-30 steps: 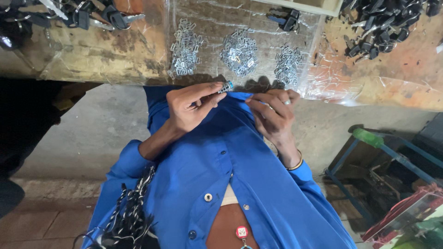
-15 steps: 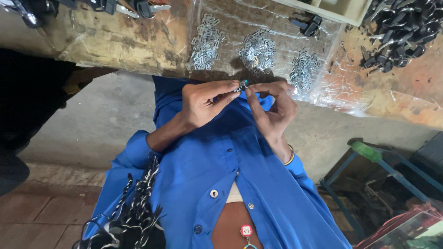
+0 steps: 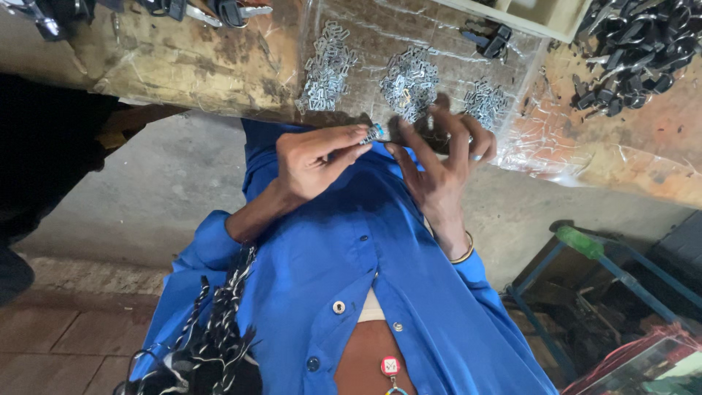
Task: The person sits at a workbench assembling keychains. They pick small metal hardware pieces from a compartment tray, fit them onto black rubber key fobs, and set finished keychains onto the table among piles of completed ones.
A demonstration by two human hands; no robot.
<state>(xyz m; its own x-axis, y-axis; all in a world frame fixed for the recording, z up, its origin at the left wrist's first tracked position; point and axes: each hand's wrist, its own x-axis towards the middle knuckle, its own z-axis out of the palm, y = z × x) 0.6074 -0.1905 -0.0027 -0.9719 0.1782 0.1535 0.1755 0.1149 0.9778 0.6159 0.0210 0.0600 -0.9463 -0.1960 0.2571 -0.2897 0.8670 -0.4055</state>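
Left hand (image 3: 316, 162) pinches a small metal clip (image 3: 373, 133) at its fingertips, long axis aimed up-right toward the middle clip pile (image 3: 409, 82) on the surface (image 3: 197, 66). Right hand (image 3: 439, 164) spreads open, empty, just right of the clip.

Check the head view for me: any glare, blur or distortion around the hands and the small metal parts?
Head view: glare on the clear plastic sheet covering the workbench; wide-angle bending at the bench edge; the left hand and right hand are evenly lit and fairly sharp; the small metal piece at the left fingertips is too tiny to resolve; piles of metal clips are slightly soft.
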